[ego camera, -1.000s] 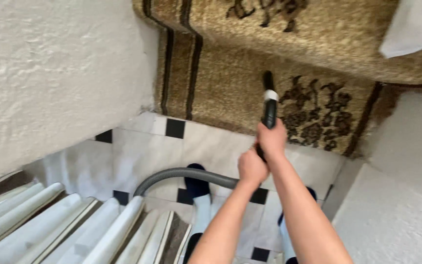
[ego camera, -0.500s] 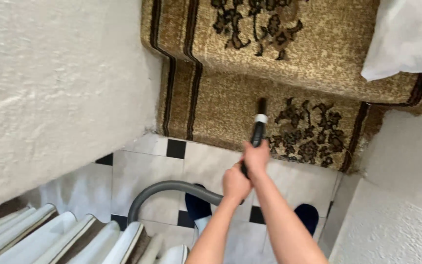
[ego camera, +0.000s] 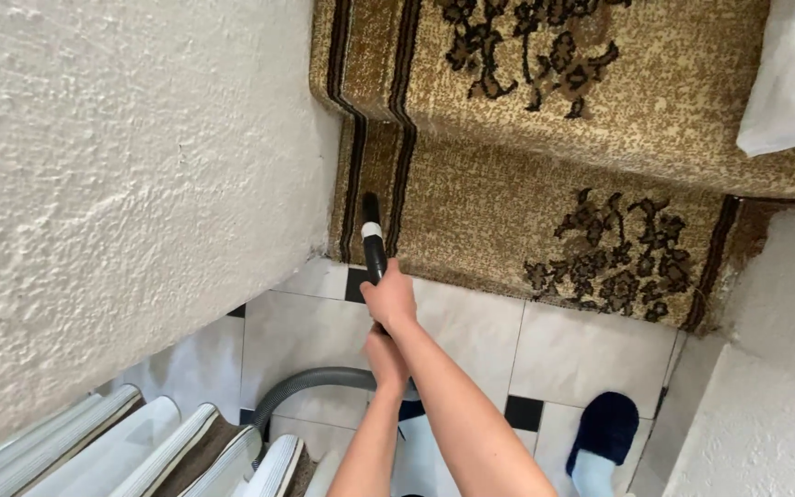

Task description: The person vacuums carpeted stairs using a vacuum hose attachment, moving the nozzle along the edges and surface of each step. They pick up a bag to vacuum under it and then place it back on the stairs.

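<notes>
Shift: vacuum nozzle (ego camera: pixel 373 241) moved from carpet's (ego camera: pixel 545 138) middle toward nine o'clock.
Grip: right hand (ego camera: pixel 389 296), left hand (ego camera: pixel 386 357) both wrapped round it.
Count: one hose (ego camera: pixel 310 383), one slipper (ego camera: pixel 605 427).

Narrow passage. Rough white plaster wall (ego camera: pixel 121 184) closes the left side, running right up to the edge of the brown-gold patterned carpet stair runner (ego camera: pixel 545 221). Black vacuum nozzle with a white band (ego camera: pixel 372 235) sits in the corner where wall meets carpeted riser; no spare room left of it. Both hands, right hand (ego camera: pixel 388 296) ahead of left hand (ego camera: pixel 386 359), stacked along the tube. Open white tile floor with black inset squares (ego camera: pixel 471 336) to the right. Grey ribbed hose (ego camera: pixel 310 382) curves across low left. White radiator fins (ego camera: pixel 177 451) block bottom left. Second plaster wall (ego camera: pixel 766 414) blocks bottom right. Dark blue slipper (ego camera: pixel 607 425) near it.
</notes>
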